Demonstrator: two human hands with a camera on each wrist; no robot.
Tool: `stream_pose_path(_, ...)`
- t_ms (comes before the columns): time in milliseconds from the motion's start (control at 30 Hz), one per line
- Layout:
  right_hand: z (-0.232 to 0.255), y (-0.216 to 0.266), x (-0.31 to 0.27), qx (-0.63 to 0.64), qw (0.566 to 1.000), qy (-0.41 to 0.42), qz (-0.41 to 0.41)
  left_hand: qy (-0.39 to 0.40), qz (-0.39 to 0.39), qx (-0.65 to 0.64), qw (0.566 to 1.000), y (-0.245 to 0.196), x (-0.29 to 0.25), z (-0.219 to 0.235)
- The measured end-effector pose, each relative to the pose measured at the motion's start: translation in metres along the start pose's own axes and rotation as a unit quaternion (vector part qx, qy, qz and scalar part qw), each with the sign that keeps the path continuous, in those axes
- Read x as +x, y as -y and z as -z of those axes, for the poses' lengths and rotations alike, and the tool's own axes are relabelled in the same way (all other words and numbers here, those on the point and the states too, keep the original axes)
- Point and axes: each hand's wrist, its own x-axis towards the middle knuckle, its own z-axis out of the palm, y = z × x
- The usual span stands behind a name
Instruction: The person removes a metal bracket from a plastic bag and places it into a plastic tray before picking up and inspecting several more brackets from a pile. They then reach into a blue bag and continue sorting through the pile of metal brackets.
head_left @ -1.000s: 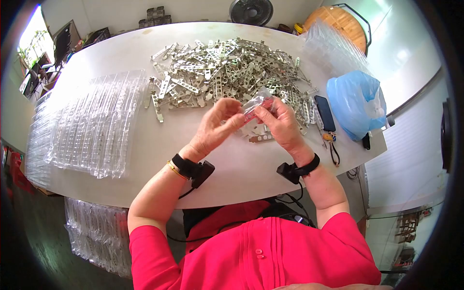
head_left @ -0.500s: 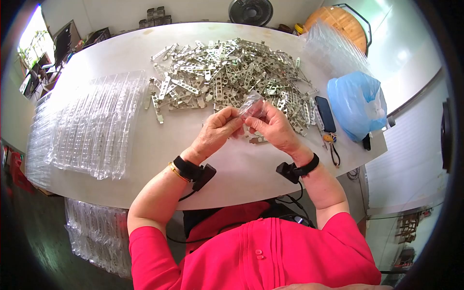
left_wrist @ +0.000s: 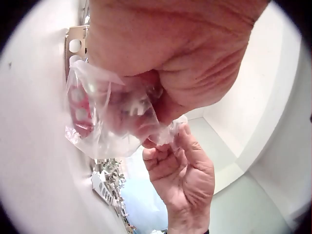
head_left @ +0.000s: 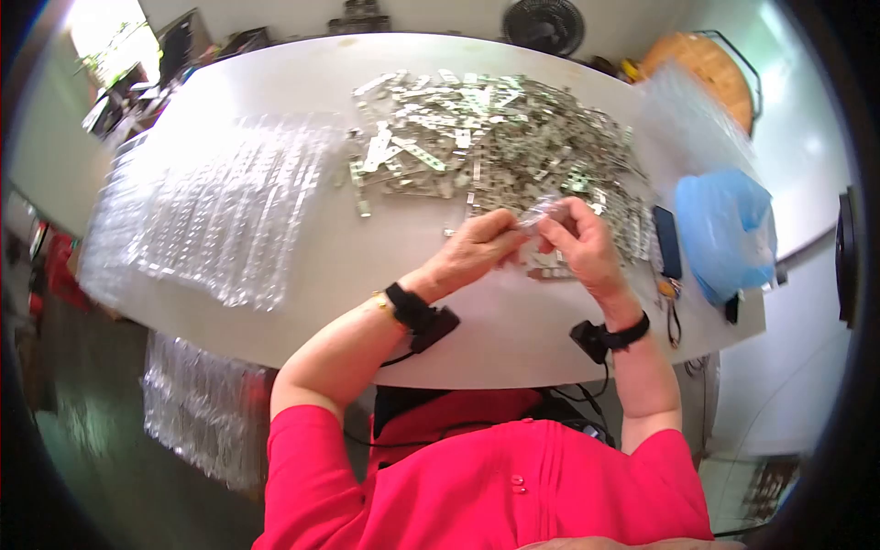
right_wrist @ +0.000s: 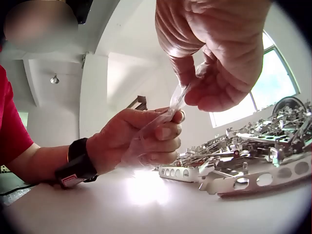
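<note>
In the head view, a small clear plastic bag [head_left: 539, 213] is held between both hands over the near edge of the metal bracket pile [head_left: 513, 137]. My left hand [head_left: 469, 252] pinches one side of it. The right hand [head_left: 589, 246] grips the other side between thumb and fingers. Up close in the left wrist view, the crinkled bag [left_wrist: 112, 144] hangs below the left fingers, and a holed bracket [left_wrist: 75, 46] shows beside and through it. The right wrist view has the plastic stretched taut from the right fingertips to the left fist. Its contents are unclear.
Clear plastic trays [head_left: 225, 211] are stacked on the left, with more wrapped trays [head_left: 206, 403] below the table. To the right are a blue plastic bag [head_left: 724, 229], a phone [head_left: 667, 241] and keys [head_left: 669, 289]. A loose bracket [head_left: 552, 272] lies just under the hands.
My left hand has moved from loose fingers beside the bag to pinching it together with the right. The head view has turned, so the whole scene sits further right.
</note>
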Motion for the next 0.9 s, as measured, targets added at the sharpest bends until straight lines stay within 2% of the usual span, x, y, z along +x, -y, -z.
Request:
stream_pose_path(67, -0.006, 0.003, -0.001, -0.018, 1.000, 0.002, -0.017, 0.006, 0.001, 0.003, 1.000, 0.003, 0.002, 0.002)
stream_pose_path(300, -0.011, -0.003, 0.004, -0.022, 1.000, 0.001, 0.018, -0.004, -0.014, -0.048, 0.999, 0.003, 0.004, -0.001)
stream_pose_path(433, -0.005, 0.000, 0.005, -0.026, 0.999, -0.018, -0.016, 0.001, -0.009, -0.067, 0.998, 0.007, 0.005, 0.000)
stream_pose_path(600, 0.001, -0.007, 0.007, 0.015, 1.000, -0.012, 0.010, 0.016, 0.003, -0.077, 0.997, 0.010, 0.007, 0.004)
stream_pose_path(900, 0.017, -0.005, -0.002, 0.003, 0.999, -0.042, 0.017, 0.007, -0.020, 0.006, 1.000, 0.010, 0.009, 0.004)
